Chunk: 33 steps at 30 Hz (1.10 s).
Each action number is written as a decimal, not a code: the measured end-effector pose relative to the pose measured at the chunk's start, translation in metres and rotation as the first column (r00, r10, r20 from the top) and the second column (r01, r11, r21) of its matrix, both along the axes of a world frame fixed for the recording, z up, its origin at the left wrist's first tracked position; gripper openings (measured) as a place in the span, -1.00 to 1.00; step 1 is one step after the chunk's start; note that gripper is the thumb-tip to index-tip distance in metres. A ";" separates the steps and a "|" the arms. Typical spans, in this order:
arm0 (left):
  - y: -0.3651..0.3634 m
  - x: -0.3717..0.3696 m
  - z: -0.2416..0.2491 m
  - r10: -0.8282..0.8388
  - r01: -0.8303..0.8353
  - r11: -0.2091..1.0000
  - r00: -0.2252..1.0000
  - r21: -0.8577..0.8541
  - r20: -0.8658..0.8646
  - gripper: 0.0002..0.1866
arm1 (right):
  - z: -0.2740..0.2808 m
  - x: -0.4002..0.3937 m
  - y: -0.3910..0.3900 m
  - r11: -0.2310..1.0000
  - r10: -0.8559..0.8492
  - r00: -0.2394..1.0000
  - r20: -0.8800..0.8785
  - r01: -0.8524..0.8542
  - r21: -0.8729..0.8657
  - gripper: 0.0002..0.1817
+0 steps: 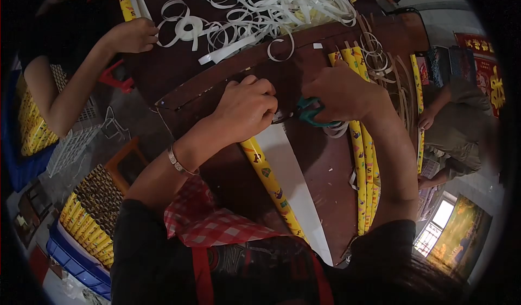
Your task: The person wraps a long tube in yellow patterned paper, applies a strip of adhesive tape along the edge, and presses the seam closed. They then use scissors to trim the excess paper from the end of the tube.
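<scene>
My left hand [247, 107] is closed around the upper end of a yellow printed paper roll [267, 180], which slants down toward my apron. A white strip [301, 196] of its sheet lies unrolled along the right side. In my right hand [344, 96] are scissors with teal handles [311, 112]. Their blades point left toward my left hand, and the tips are hard to make out. Under and beside my right forearm lie several finished-looking yellow rolls [364, 169], side by side on the dark red table [228, 180].
A heap of white curled tape strips [260, 11] covers the far table, with a tape roll [188, 28] near it. A person's hand [133, 35] works at the left; another person [456, 120] stands right. Crates of yellow rolls [89, 218] stand on the floor at left.
</scene>
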<state>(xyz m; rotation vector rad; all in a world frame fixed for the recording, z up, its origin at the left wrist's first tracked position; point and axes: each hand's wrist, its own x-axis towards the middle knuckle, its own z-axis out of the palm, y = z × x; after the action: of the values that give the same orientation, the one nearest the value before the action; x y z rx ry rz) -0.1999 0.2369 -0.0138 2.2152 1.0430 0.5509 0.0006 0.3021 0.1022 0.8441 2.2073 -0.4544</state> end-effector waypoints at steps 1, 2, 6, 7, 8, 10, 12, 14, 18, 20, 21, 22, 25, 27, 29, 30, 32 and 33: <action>0.000 0.000 0.000 -0.002 0.002 1.000 1.000 -0.002 0.005 -0.95 | 0.000 0.000 -0.001 1.000 0.001 1.000 0.006 -0.001 0.016 -0.71; 0.000 0.000 0.000 0.000 0.000 1.000 1.000 -0.003 0.004 -0.95 | 0.000 0.000 -0.002 1.000 0.003 1.000 0.005 -0.003 0.015 -0.71; -0.001 0.002 -0.001 0.046 -0.047 0.997 0.999 0.068 0.019 -0.97 | -0.001 0.004 -0.006 0.998 0.004 0.998 -0.062 0.000 0.062 -0.68; -0.001 0.002 -0.001 0.047 -0.048 0.996 0.999 0.073 0.023 -0.97 | -0.001 0.004 -0.008 0.996 0.019 0.996 -0.084 -0.012 0.091 -0.67; -0.001 0.002 -0.001 0.049 -0.050 0.996 0.999 0.071 0.022 -0.97 | 0.000 0.004 -0.009 0.996 0.021 0.996 -0.084 -0.014 0.089 -0.67; -0.001 0.002 -0.002 0.048 -0.050 0.996 0.999 0.071 0.026 -0.97 | 0.002 0.002 -0.012 0.990 0.037 0.996 -0.083 -0.025 0.139 -0.67; -0.001 0.002 -0.001 0.054 -0.056 0.996 0.998 0.073 0.028 -0.97 | 0.002 0.002 -0.014 0.989 0.040 0.996 -0.083 -0.028 0.144 -0.67; -0.002 0.002 -0.001 0.056 -0.059 0.995 0.998 0.077 0.031 -0.97 | 0.002 0.002 -0.014 0.988 0.040 0.996 -0.083 -0.027 0.152 -0.68; -0.002 0.003 -0.005 0.058 -0.063 0.993 0.997 0.097 0.055 -0.98 | 0.001 0.005 -0.012 0.994 0.005 0.997 -0.072 0.003 0.105 -0.69; -0.003 0.003 -0.006 0.058 -0.065 0.992 0.996 0.105 0.061 -0.98 | -0.002 0.009 -0.013 0.995 -0.004 0.996 -0.086 0.013 0.100 -0.69; -0.004 0.003 -0.007 0.064 -0.071 0.991 0.996 0.110 0.061 -0.98 | -0.005 0.011 -0.014 0.994 -0.006 0.995 -0.097 0.016 0.105 -0.69; -0.005 0.003 -0.007 0.070 -0.077 0.990 0.996 0.115 0.061 -0.99 | -0.005 0.012 -0.014 0.994 -0.008 0.994 -0.108 0.020 0.109 -0.69; -0.006 0.002 -0.005 0.049 -0.050 0.998 0.999 0.024 0.009 -0.95 | -0.003 0.010 -0.013 0.997 -0.010 0.999 -0.048 0.013 0.071 -0.66; -0.006 0.002 -0.006 0.052 -0.052 0.998 0.999 0.032 0.016 -0.95 | -0.007 0.017 -0.017 0.994 -0.009 0.994 -0.110 0.021 0.111 -0.66; -0.007 0.003 -0.006 0.052 -0.053 0.998 0.998 0.042 0.024 -0.94 | -0.014 0.024 -0.021 0.988 -0.006 0.985 -0.171 0.032 0.152 -0.66; -0.007 0.003 -0.007 0.063 -0.064 0.996 0.998 0.055 0.023 -0.93 | -0.018 0.027 -0.023 0.978 -0.017 0.989 -0.150 0.048 0.204 -0.67; -0.008 0.004 -0.010 0.068 -0.070 0.995 0.997 0.074 0.025 -0.92 | -0.026 0.036 -0.028 0.963 -0.034 0.991 -0.129 0.067 0.260 -0.68; -0.008 0.004 -0.013 0.088 -0.096 0.989 0.994 0.115 0.066 -0.92 | -0.030 0.042 -0.032 0.951 -0.044 0.992 -0.120 0.078 0.298 -0.69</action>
<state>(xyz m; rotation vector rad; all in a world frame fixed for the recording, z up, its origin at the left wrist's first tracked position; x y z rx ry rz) -0.1954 0.2285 -0.0268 2.2452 1.1108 0.7334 0.0429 0.2700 0.0726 1.0733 2.3980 -0.1965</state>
